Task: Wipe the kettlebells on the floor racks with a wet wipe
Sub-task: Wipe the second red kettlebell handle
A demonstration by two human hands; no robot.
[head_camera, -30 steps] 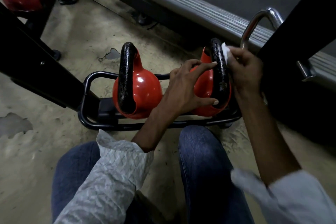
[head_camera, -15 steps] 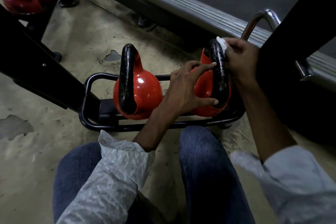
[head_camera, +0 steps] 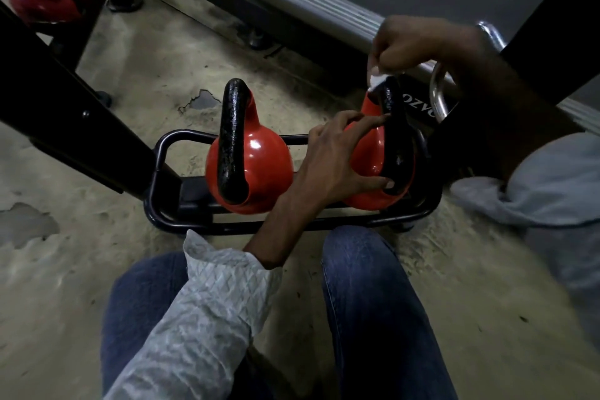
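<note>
Kettlebell sits in the floor rack beneath both hands: the left hand lies spread across its red body, and the right hand pinches the wet wipe against the top of its black handle.

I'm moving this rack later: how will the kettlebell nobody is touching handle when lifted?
Likely heavy for its size: the free kettlebell looks solid metal. Its glossy red shell may be slippery; the rough black handle should grip better. Round-bodied, it might roll outside the rack.
</note>
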